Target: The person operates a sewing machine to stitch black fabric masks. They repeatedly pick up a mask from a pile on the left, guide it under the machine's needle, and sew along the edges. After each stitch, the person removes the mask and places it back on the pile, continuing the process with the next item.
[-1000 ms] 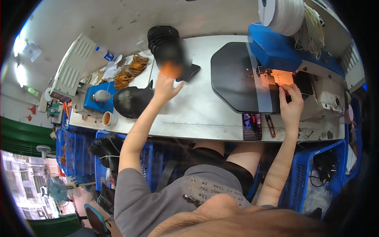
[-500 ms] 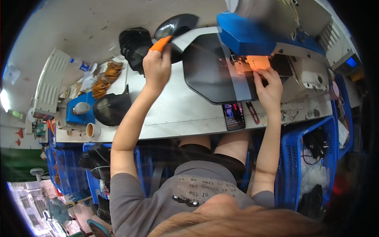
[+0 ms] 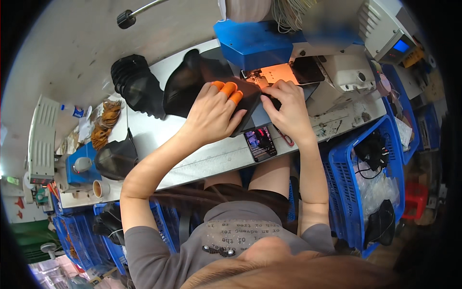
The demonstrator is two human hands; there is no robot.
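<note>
Pressing flat, left hand (image 3: pixel 211 115) on black leather piece (image 3: pixel 192 79), right hand (image 3: pixel 286 108) pinching its edge

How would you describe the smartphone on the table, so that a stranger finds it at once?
Start at the blue sewing machine at the far side of the grey worktable. Come toward the person, below the right hand, to the table's near edge. The smartphone lies flat there, the only thing with a lit, colourful screen.
</note>
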